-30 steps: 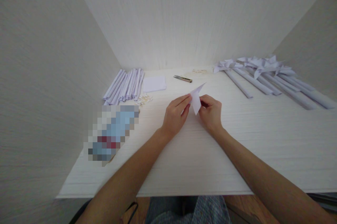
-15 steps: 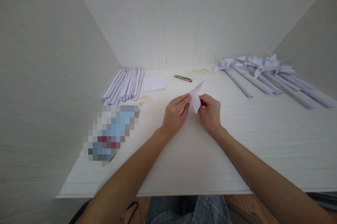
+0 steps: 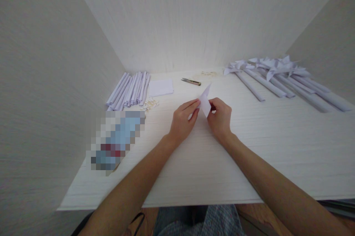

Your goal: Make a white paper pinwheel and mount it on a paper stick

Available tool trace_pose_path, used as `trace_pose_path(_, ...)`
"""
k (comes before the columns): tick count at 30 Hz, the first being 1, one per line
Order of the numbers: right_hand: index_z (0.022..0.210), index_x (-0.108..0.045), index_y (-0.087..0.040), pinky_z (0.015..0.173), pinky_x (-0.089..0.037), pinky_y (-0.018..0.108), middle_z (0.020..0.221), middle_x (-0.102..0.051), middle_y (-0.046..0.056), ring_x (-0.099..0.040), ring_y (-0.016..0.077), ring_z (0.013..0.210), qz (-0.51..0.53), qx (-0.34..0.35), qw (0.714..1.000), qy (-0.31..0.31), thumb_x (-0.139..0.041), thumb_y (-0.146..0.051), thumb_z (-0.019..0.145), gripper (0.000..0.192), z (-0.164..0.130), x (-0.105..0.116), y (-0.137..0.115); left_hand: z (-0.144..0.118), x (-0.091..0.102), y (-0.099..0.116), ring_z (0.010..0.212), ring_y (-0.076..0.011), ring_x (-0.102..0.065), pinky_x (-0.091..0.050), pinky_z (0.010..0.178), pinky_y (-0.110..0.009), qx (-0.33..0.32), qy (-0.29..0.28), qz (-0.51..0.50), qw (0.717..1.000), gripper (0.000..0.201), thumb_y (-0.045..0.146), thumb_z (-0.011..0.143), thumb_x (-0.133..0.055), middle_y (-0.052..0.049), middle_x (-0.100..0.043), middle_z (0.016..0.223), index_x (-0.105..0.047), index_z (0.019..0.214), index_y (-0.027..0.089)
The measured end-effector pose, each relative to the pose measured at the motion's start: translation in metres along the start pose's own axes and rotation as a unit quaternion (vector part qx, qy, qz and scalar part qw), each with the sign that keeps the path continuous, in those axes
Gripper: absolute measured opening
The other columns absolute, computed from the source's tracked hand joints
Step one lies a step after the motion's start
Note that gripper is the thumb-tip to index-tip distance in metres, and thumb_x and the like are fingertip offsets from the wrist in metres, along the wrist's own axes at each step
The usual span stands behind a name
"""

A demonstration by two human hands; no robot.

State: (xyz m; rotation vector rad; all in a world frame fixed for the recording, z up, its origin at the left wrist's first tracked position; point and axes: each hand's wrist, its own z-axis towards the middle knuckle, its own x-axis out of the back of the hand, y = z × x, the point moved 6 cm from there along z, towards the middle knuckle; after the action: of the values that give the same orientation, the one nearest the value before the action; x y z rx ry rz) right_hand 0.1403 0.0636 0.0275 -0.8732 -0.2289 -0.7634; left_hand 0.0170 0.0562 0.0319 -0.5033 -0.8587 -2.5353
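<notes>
A small piece of folded white paper point(image 3: 205, 104) is held up above the middle of the table, between both hands. My left hand point(image 3: 184, 118) pinches its left side between thumb and fingers. On the right side, my right hand point(image 3: 220, 116) is closed on the paper, its fingertips partly hidden behind the sheet. Beyond the hands lie small thread snips point(image 3: 191, 81) on the white table point(image 3: 191, 169).
At the back left lie several rolled paper tubes point(image 3: 130, 90), a stack of square paper point(image 3: 161, 87) and small pale bits point(image 3: 151, 105). A blurred-out object point(image 3: 119, 141) is at the left. Several paper pinwheels point(image 3: 273, 73) on paper sticks lie at the back right.
Both hands keep their hold on the paper. The paper is turned slightly, showing a little more of its face. The whole view has shifted a touch.
</notes>
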Motion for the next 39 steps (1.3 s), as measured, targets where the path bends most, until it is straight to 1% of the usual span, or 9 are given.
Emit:
trace_pose_path(5, 0.062, -0.05, -0.018, 0.053, -0.035, 0.027, 0.06, -0.054, 0.003, -0.046, 0.014, 0.056, 0.006, 0.019, 0.999, -0.027, -0.037, -0.006, 0.068, 0.019, -0.0006, -0.0043, -0.0021, 0.0014, 0.0014, 0.0005, 0.094, -0.0149, -0.062, -0.052, 0.085, -0.03, 0.001, 0.011, 0.008, 1.0, 0.023, 0.014, 0.079, -0.05, -0.01, -0.067, 0.102, -0.064, 0.098, 0.013)
trace_pose_path(8, 0.06, -0.048, -0.019, 0.053, -0.034, 0.026, 0.058, -0.053, 0.003, -0.045, 0.014, 0.055, 0.003, 0.017, 0.999, -0.035, -0.036, -0.007, 0.07, 0.02, -0.0002, -0.0051, -0.0024, 0.0018, 0.0017, 0.0006, 0.092, -0.0148, -0.063, -0.052, 0.084, -0.029, 0.002, 0.013, 0.012, 1.0, 0.022, 0.014, 0.079, -0.051, -0.01, -0.068, 0.1, -0.064, 0.097, 0.013)
trace_pose_path(16, 0.05, -0.045, -0.019, 0.049, -0.032, 0.025, 0.051, -0.047, -0.001, -0.041, 0.0114, 0.049, 0.007, -0.008, 1.0, -0.021, -0.045, -0.008, 0.064, 0.018, 0.0016, -0.0017, -0.0008, 0.0012, 0.0011, 0.0011, 0.092, -0.0149, -0.063, -0.052, 0.084, -0.03, -0.001, 0.004, 0.017, 1.0, 0.023, 0.014, 0.079, -0.051, -0.009, -0.068, 0.101, -0.065, 0.097, 0.014)
trace_pose_path(20, 0.048, -0.048, -0.018, 0.048, -0.034, 0.025, 0.049, -0.049, -0.001, -0.043, 0.0112, 0.047, 0.023, -0.033, 0.999, -0.037, -0.048, -0.008, 0.063, 0.018, 0.0021, -0.0045, 0.0027, 0.0008, -0.0004, -0.0012, 0.093, -0.0157, -0.063, -0.052, 0.085, -0.032, 0.008, -0.003, 0.01, 1.0, 0.024, 0.015, 0.079, -0.05, -0.009, -0.067, 0.101, -0.064, 0.098, 0.015)
trace_pose_path(25, 0.055, -0.055, -0.017, 0.052, -0.038, 0.026, 0.055, -0.056, 0.001, -0.05, 0.013, 0.051, 0.033, -0.048, 0.997, -0.046, -0.046, -0.005, 0.063, 0.017, 0.0012, -0.0056, 0.0041, 0.001, 0.0001, -0.0011, 0.093, -0.0152, -0.063, -0.052, 0.085, -0.031, 0.006, 0.004, 0.006, 1.0, 0.023, 0.014, 0.079, -0.051, -0.009, -0.067, 0.102, -0.064, 0.098, 0.014)
trace_pose_path(28, 0.057, -0.056, -0.017, 0.052, -0.037, 0.026, 0.056, -0.057, 0.002, -0.049, 0.0131, 0.052, 0.02, -0.032, 0.998, -0.046, -0.044, -0.005, 0.065, 0.019, 0.0008, -0.0045, 0.0009, 0.0017, 0.0012, -0.0009, 0.093, -0.0151, -0.063, -0.052, 0.085, -0.03, 0.004, 0.012, 0.009, 1.0, 0.023, 0.013, 0.078, -0.051, -0.01, -0.067, 0.101, -0.064, 0.097, 0.013)
trace_pose_path(31, 0.059, -0.054, -0.018, 0.053, -0.035, 0.026, 0.058, -0.056, 0.002, -0.048, 0.0136, 0.054, 0.008, -0.009, 0.999, -0.051, -0.041, -0.007, 0.07, 0.02, 0.0007, -0.0045, -0.0025, 0.0025, 0.0018, -0.0027, 0.091, -0.0145, -0.063, -0.052, 0.083, -0.03, 0.016, 0.017, 0.006, 1.0, 0.023, 0.013, 0.078, -0.051, -0.008, -0.068, 0.1, -0.065, 0.097, 0.015)
trace_pose_path(34, 0.06, -0.051, -0.018, 0.054, -0.034, 0.027, 0.057, -0.053, 0.002, -0.047, 0.0144, 0.053, -0.003, -0.016, 0.999, -0.045, -0.038, -0.008, 0.073, 0.02, 0.0006, -0.0045, -0.0007, 0.0031, 0.0016, -0.004, 0.088, -0.0143, -0.064, -0.052, 0.083, -0.03, 0.026, 0.012, -0.001, 1.0, 0.022, 0.014, 0.077, -0.053, -0.008, -0.068, 0.098, -0.065, 0.096, 0.015)
trace_pose_path(39, 0.062, -0.05, -0.019, 0.054, -0.035, 0.026, 0.06, -0.054, 0.002, -0.047, 0.0142, 0.056, -0.013, 0.002, 1.0, -0.028, -0.041, -0.007, 0.069, 0.017, 0.0, -0.0041, -0.0008, 0.0041, 0.0021, -0.0043, 0.087, -0.014, -0.064, -0.052, 0.082, -0.029, 0.038, 0.006, -0.011, 0.999, 0.022, 0.013, 0.076, -0.054, -0.007, -0.069, 0.097, -0.066, 0.095, 0.016)
